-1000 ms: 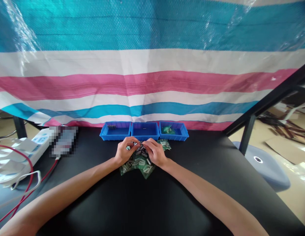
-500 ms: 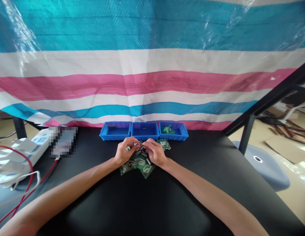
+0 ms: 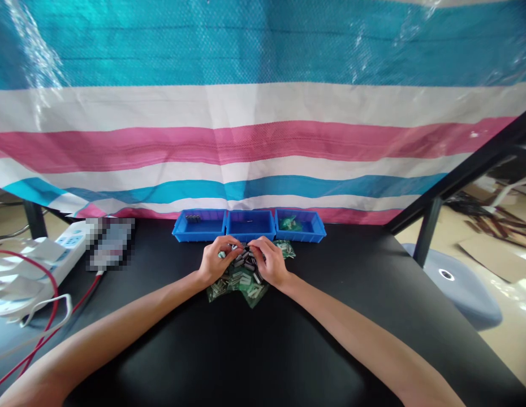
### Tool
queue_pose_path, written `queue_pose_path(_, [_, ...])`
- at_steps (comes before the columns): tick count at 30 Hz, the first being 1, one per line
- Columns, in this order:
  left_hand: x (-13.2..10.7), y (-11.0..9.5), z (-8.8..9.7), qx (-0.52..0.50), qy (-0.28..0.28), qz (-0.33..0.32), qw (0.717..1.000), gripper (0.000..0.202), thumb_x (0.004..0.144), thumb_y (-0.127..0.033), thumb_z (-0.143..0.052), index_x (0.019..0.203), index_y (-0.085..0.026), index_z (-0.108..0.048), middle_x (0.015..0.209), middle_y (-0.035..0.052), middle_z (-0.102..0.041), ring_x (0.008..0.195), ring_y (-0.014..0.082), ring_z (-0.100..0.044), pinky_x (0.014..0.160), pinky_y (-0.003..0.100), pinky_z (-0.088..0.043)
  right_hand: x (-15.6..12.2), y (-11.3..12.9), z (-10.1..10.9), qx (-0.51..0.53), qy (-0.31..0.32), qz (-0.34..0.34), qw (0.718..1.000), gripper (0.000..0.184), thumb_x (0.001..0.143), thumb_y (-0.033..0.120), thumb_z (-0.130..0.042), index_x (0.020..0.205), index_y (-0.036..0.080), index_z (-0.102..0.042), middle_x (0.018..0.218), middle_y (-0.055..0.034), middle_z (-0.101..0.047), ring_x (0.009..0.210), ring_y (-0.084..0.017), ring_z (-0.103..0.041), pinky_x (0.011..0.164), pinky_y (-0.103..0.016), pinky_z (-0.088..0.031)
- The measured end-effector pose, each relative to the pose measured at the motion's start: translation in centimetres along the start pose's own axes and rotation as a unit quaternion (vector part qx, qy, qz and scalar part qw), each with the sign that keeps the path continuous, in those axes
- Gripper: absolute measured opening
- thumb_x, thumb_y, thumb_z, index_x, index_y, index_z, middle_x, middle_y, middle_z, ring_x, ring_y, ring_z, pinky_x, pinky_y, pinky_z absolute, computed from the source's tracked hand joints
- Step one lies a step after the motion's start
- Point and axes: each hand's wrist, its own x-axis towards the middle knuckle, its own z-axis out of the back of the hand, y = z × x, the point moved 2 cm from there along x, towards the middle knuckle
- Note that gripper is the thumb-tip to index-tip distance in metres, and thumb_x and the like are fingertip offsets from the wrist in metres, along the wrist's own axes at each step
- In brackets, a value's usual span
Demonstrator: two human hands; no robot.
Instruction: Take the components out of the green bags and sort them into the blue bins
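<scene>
My left hand (image 3: 212, 264) pinches a small shiny metal piece (image 3: 234, 247) between thumb and fingers. Close beside it, my right hand (image 3: 269, 264) has its thumb and fingertips pressed together; whatever lies between them is too small to make out. Under and between both hands is a heap of small grey and dark cylinder-like parts (image 3: 246, 262). Green-tinted clear bags (image 3: 252, 293) of similar pieces lie at the near side of the heap. Another such bag (image 3: 285, 249) rests behind my right hand.
Three blue bins stand in a row behind my hands: the left bin (image 3: 198, 237) holds several small cylinders, the middle bin (image 3: 246, 234) one tiny piece, the right bin (image 3: 305, 236) green bags. A power strip (image 3: 55, 257) and red cable (image 3: 82, 297) lie left. Striped sheeting (image 3: 263, 141) hangs behind.
My right fingertips have shifted very slightly, and the view has moved a little. Otherwise both hands stay over the heap.
</scene>
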Motion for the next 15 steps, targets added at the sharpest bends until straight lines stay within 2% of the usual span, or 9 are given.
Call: queue_pose_path(15, [0.06,-0.22,0.08,0.005,-0.001,0.002,1.000,0.019,0.082,-0.029,-0.070,0.094,-0.019,-0.060,0.083,0.0029,-0.072,0.060,0.0123,-0.067,0.055,0.022,-0.052,-0.20,-0.22,-0.20,0.010,0.025,0.021,0.999,0.020,0.099,0.022,-0.043,0.105,0.021,-0.062,0.089,-0.0066,-0.062,0.079,-0.016,-0.062,0.070,-0.026,-0.052])
